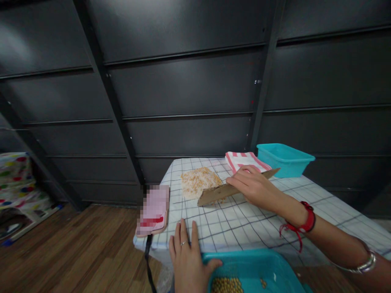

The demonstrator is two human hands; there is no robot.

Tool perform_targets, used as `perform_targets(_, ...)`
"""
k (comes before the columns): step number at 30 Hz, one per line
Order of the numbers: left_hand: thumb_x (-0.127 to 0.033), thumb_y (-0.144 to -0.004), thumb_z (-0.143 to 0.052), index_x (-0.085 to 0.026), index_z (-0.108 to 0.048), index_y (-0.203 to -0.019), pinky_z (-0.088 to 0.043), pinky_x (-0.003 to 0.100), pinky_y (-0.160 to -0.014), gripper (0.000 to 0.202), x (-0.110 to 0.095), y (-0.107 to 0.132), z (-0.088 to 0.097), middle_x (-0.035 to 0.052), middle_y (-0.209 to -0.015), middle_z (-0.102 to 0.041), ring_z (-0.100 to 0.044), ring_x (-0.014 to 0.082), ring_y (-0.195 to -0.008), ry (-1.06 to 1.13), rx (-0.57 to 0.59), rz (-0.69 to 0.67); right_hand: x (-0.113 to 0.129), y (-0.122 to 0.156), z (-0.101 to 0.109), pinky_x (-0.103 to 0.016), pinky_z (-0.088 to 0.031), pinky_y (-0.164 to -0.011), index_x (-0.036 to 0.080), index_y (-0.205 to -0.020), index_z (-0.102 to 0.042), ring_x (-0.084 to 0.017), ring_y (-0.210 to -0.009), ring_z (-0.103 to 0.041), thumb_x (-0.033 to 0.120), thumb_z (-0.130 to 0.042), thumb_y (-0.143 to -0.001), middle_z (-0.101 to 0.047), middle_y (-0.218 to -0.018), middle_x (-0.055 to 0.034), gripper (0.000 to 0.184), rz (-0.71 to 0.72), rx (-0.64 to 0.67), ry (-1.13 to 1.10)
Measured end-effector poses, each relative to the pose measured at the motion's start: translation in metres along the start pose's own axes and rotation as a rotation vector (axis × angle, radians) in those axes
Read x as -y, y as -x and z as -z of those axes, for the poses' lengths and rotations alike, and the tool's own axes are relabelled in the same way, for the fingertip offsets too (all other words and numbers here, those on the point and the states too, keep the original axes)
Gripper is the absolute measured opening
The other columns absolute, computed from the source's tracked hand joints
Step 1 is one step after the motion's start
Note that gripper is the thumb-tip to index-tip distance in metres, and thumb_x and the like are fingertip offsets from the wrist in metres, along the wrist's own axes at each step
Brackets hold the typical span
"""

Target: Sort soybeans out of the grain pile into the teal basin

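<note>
Right hand (251, 185) | holding cardboard (215, 194) | grain pile (197, 183) left of hand

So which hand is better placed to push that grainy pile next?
Probably the right hand: it holds the cardboard, which stands right beside the grainy pile. The left hand, fingers spread, is down by the near basin, farther from the pile.

head-worn camera | faces wall (189, 93), downward | left hand (188, 262) near | right hand (249, 184) farther
</note>
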State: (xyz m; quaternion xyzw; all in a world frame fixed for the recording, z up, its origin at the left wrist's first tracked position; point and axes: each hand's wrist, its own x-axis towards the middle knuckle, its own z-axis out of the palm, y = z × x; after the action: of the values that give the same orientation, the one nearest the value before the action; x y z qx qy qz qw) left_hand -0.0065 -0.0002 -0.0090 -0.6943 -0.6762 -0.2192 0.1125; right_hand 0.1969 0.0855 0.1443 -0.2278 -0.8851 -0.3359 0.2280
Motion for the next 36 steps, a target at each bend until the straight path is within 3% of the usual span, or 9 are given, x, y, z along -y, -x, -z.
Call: perform_targets(36, -0.053, -0.05, -0.065, -0.017, -0.031, -0.125, -0.027, 0.053, -0.092, 0.09, 0.001, 0.001, 0.0, 0.0214, -0.132, -0.03, -0.028, 0.036, -0.119, -0.048, -0.053, -0.032, 0.005, 0.007, 0.009, -0.033, -0.035, -0.071, 0.011, -0.085, -0.056, -0.015, -0.068, -0.046, 0.003, -0.029, -0.08, -0.055, -0.069, -0.0053, 0.03, 0.008, -0.004, 0.05)
